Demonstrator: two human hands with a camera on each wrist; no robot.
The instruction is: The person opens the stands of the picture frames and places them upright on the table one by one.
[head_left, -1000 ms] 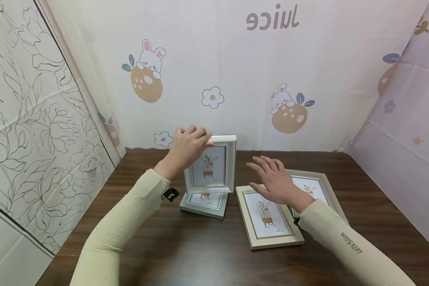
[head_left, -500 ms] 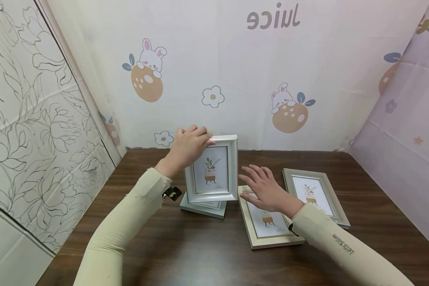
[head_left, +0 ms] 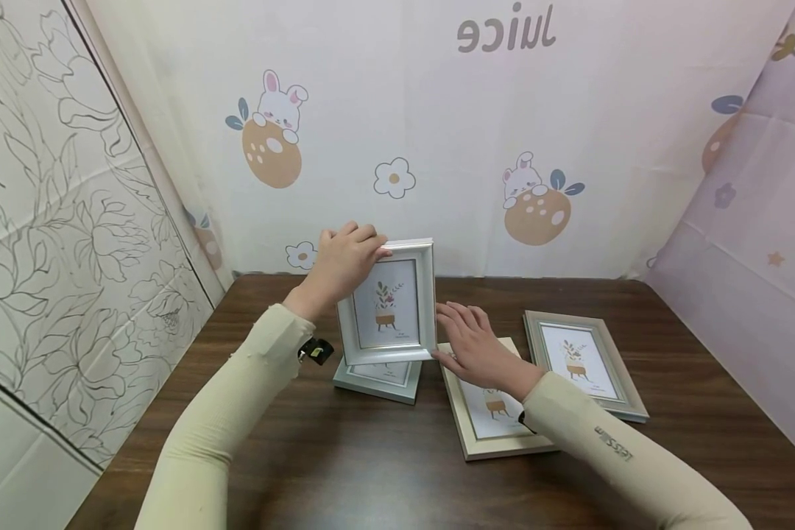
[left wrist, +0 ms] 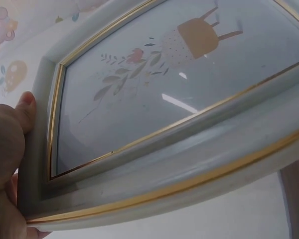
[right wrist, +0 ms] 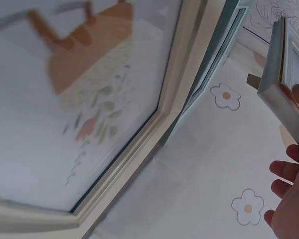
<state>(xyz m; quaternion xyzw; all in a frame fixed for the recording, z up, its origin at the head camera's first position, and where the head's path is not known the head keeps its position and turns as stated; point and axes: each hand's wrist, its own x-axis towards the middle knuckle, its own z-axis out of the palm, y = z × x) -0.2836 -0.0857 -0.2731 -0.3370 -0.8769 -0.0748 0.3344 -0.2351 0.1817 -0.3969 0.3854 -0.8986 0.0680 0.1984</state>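
My left hand (head_left: pixel 344 266) grips a white picture frame (head_left: pixel 424 302) by its top left corner, thumb on the front face, in the head view. The frame stands upright and shows a potted-plant print with gold inner trim (left wrist: pixel 139 141). At its right edge is my right hand (head_left: pixel 473 350), fingers fairly straight, thumb by the lower corner. A small support leg (right wrist: pixel 254 81) sticks out behind the white frame in the right wrist view. Below it, a blue-green frame (head_left: pixel 377 390) lies on the table, partly hidden. Under my right forearm lies a cream frame (head_left: pixel 467 419).
A beige-grey frame (head_left: pixel 626 375) lies face up at the right of the dark wooden table (head_left: pixel 344 471). Behind the table hangs a printed cloth (head_left: pixel 437 147); patterned panels close in both sides.
My right hand has moved left, off the beige-grey frame's side, up to the white frame's right edge. My left hand has lifted the white frame slightly up and left over the last half second.
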